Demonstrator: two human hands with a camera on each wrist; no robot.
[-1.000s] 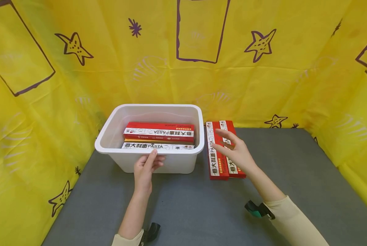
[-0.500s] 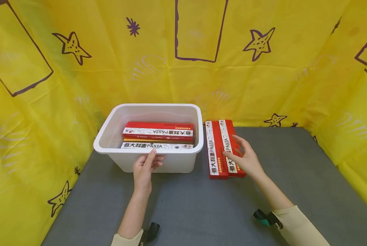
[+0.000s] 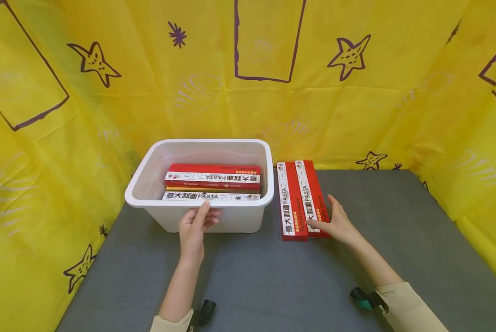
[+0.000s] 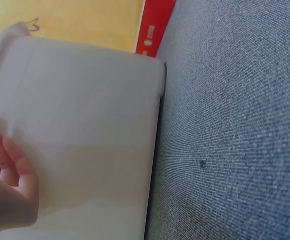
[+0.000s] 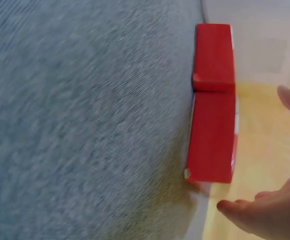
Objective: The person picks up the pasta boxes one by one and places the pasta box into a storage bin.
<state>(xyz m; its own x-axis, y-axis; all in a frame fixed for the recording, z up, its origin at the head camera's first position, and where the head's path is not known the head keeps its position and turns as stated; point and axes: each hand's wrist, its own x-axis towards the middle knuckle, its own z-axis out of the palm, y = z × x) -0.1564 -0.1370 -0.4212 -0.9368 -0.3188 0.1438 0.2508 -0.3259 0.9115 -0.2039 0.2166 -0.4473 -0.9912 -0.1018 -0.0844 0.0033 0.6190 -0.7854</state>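
Observation:
My left hand holds the front rim of a white plastic tub, thumb at the rim and fingers below it against the outer wall. Inside the tub lie red pasta boxes, a rear one with its label reversed and a front one partly hidden by the rim. Two more red-and-white pasta boxes lie side by side right of the tub, the left box and the right box. My right hand spreads around the near half of the right box, thumb above its top, fingers along its outer side.
A grey cloth-covered table carries everything. Yellow fabric with drawn starfish hangs behind and at both sides, close behind the tub and boxes. A yellowish edge shows between the boxes in the tub.
My right hand has moved right and down, from above the two boxes to around the right one. The left hand stays at the tub's rim.

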